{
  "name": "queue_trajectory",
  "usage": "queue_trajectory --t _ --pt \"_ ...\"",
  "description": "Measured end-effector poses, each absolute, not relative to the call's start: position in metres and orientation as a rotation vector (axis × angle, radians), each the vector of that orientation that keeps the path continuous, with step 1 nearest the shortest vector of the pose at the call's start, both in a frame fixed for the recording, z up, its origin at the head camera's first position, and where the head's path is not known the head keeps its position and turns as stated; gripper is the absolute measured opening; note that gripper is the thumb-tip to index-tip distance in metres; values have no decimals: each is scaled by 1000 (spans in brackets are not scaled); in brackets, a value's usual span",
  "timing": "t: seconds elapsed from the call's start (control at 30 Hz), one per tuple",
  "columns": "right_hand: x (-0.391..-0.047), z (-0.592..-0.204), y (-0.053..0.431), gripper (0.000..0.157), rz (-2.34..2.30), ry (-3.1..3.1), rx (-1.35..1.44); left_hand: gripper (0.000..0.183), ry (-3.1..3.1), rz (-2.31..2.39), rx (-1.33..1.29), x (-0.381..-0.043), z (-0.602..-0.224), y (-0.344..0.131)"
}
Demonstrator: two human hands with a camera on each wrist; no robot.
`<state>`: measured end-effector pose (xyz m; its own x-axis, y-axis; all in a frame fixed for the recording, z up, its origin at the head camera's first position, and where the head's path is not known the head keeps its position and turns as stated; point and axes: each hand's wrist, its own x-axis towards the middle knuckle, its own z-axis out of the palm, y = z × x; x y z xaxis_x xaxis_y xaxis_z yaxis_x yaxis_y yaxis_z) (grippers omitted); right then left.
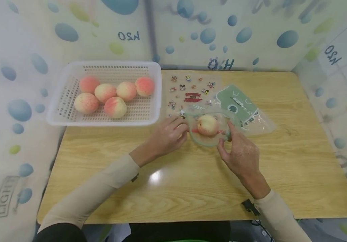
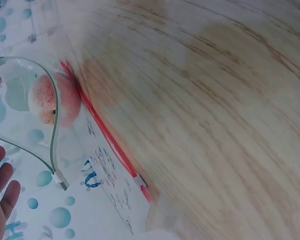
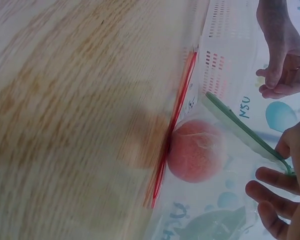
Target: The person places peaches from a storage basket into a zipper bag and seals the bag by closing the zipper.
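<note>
My right hand [image 1: 242, 153] pinches the green-edged mouth of a clear zip bag [image 3: 238, 122] between thumb and finger. The bag's mouth gapes into a loop [image 1: 203, 145]. A pink-and-cream peach [image 1: 208, 125] shows through the plastic and appears to lie inside the bag. My left hand [image 1: 170, 133] is just left of the bag's mouth, fingers loosely bent; in the right wrist view this left hand [image 3: 285, 65] holds nothing and is apart from the bag. Under the peach lies a clear bag with a red zip [image 2: 110, 137] and small cartoon prints.
A white perforated basket [image 1: 103, 123] with several peaches [image 1: 115, 107] stands at the table's back left. Behind my right hand lies a clear bag with a green cartoon print [image 1: 236, 101]. Patterned curtains [image 1: 191, 37] border the wooden table [image 1: 191, 188].
</note>
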<state>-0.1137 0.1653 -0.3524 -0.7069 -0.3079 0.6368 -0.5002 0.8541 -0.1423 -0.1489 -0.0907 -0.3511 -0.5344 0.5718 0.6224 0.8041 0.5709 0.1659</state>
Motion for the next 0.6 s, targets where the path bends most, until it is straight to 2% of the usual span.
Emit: queue_trajectory --t 0.6 --pt "-113 -356 166 57 421 -2394 603 25 -2351 -470 -983 -148 -340 -121"
